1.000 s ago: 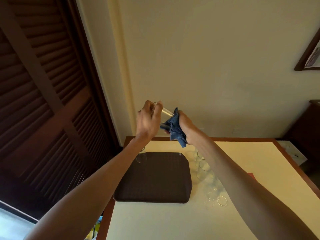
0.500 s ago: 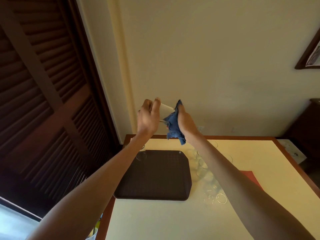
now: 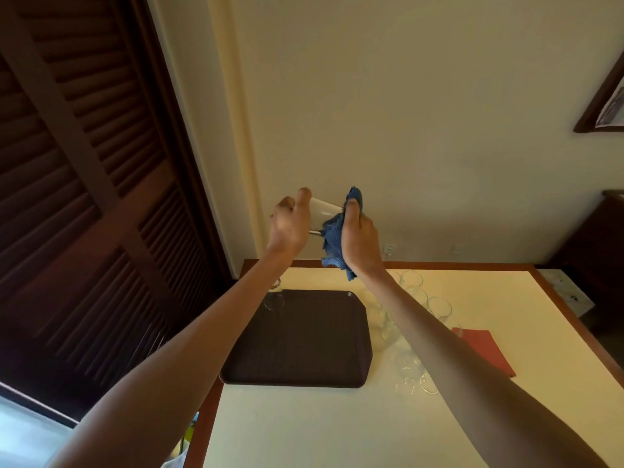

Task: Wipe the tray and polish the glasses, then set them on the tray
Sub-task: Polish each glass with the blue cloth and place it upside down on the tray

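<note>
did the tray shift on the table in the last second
No. The tray sits just as close to the far edge of the table as before; only the camera view tilted slightly.

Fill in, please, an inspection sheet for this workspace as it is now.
Surface: cream table with a wooden edge.
Job's things: dark brown tray on the table; a glass stands at its far left corner; cluster of glasses on the table right of the tray; held glass raised above the table, blue cloth at its mouth.
Clutter: red napkin at the table's right side.
Hands: left hand grips the held glass; right hand grips the blue cloth.
Cables: nothing seen.
Surroundings: louvered door on the left; picture frame and wall socket on the wall.
</note>
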